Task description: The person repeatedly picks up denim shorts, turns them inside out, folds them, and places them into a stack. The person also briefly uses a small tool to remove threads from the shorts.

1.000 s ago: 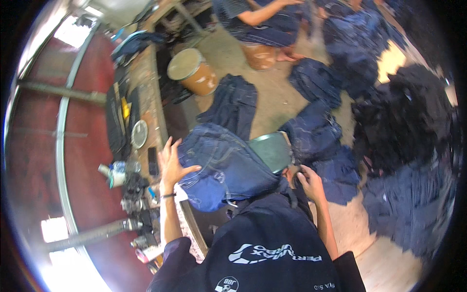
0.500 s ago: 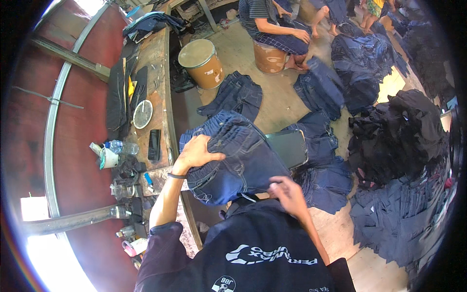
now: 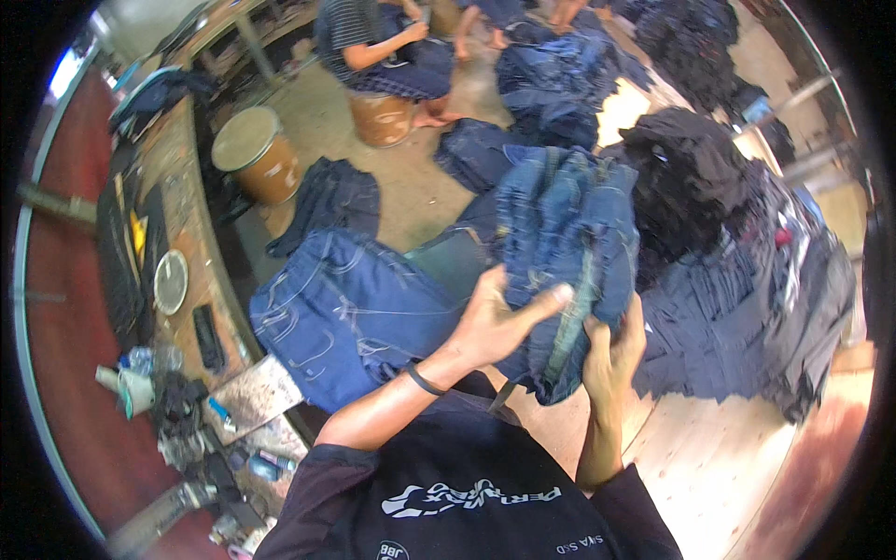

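I hold a bunched pair of blue denim pants (image 3: 523, 201) upright in front of me, to the right of the middle. My left hand (image 3: 497, 322) grips its lower left side, thumb across the front. On its lower right edge my right hand (image 3: 614, 359) is closed, thumb and fingers pinching the cloth. A paler, worn strip runs down the folded denim between the hands. Beside my left forearm lies another pair of blue denim pants (image 3: 327, 313) with light stitching, spread flat. What supports it is mostly hidden.
A worn wooden bench (image 3: 210, 252) runs along the left with a phone (image 3: 209, 338), a round lid (image 3: 171, 280) and bottles. A brown drum (image 3: 271, 173) stands ahead. Farther off, a person (image 3: 378, 56) sits on another drum. Piles of dark cloth (image 3: 691, 177) fill the right.
My view has swung to the right. Both hands have moved onto a bunched pair of denim pants and raised it; the left has let go of the pair lying flat.
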Motion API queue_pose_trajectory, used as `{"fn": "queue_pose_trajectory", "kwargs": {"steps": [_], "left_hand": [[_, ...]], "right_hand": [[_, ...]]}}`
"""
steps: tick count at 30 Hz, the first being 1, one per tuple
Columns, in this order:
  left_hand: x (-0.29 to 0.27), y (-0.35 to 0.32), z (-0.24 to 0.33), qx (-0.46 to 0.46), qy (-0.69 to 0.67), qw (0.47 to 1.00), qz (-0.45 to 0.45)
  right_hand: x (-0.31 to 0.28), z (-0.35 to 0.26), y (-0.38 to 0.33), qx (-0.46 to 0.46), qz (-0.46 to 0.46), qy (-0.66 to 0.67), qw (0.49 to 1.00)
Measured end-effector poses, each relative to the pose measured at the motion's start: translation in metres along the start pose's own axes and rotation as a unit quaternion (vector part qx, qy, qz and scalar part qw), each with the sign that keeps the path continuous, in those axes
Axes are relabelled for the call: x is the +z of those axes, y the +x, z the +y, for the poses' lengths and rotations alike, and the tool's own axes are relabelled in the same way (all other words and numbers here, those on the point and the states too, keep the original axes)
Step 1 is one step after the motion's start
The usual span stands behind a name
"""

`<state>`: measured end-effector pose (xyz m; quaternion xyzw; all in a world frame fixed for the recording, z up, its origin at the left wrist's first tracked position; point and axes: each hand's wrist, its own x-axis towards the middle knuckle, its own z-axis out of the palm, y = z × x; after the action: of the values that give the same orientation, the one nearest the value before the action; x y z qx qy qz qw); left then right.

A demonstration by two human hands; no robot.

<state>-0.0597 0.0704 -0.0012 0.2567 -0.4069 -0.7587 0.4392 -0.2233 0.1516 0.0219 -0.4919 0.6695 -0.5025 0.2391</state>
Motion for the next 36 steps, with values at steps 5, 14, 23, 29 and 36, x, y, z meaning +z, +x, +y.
{"fn": "queue_pose_trajectory", "kwargs": {"steps": [5, 14, 23, 29, 36], "left_hand": [[-0.002, 0.026, -0.054, 0.026, 0.089, 0.993, 0.077], [0.004, 0.036, -0.131, 0.119, 0.270, 0.949, 0.116], [0.002, 0.050, -0.149, 0.013, 0.160, 0.974, 0.160], [-0.028, 0.070, -0.142, -0.073, 0.145, 0.947, 0.277], [-0.089, 0.036, -0.094, -0.079, 0.125, 0.882, 0.447]], "right_hand": [[-0.018, 0.066, 0.039, 0.062, 0.040, -0.007, 0.997], [-0.047, 0.167, 0.072, 0.303, -0.005, 0.358, 0.883], [-0.032, 0.198, 0.075, 0.324, -0.023, 0.417, 0.849], [-0.063, 0.251, 0.116, 0.280, -0.055, -0.017, 0.958], [-0.124, 0.285, 0.221, 0.115, -0.102, -0.164, 0.975]]}}
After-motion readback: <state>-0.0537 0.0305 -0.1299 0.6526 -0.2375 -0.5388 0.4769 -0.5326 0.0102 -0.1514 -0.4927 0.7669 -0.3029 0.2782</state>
